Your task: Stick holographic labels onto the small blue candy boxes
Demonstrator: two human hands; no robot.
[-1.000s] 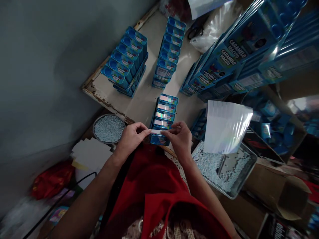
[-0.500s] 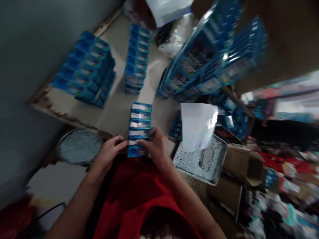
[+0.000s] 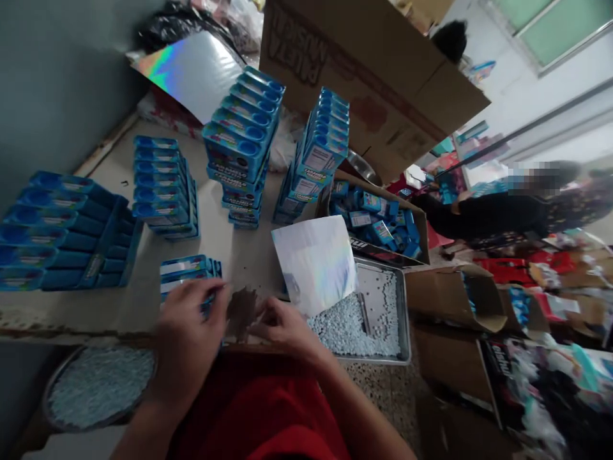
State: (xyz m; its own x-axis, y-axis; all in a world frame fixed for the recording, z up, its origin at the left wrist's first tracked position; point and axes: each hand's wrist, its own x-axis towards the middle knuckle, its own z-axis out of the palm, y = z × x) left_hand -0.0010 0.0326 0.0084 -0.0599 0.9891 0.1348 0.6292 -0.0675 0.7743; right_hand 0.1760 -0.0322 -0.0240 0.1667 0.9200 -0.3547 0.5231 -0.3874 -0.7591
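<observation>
From my feed, the left hand [image 3: 189,335] lies over the near end of a short row of blue boxes [image 3: 189,267]. Its fingers are bent down onto the row. The hand is blurred, so I cannot tell whether it grips a box or only rests there. The row sits at the front edge of the desk [image 3: 239,252], just ahead of the person's red top.

The right hand [image 3: 280,326] is just beside it, to the right, at the same desk edge. Its fingertips are drawn together and point toward the left hand. I cannot tell whether they pinch anything.

A shiny foil sheet [image 3: 316,262] stands tilted just beyond the right hand, with its lower edge over a metal tray [image 3: 405,319] of pale pellets. A round bowl [image 3: 98,383] of the same pellets sits below the desk edge, under the left forearm.

Taller stacks of blue boxes [image 3: 244,140] stand farther back on the desk, and more are at the far left. Behind them leans a big cardboard box [image 3: 373,64]. An open carton [image 3: 378,217] of small blue packs lies beyond the tray. Another person in a dark sleeve [image 3: 479,214] is at the right, well apart from my operator's hands.
</observation>
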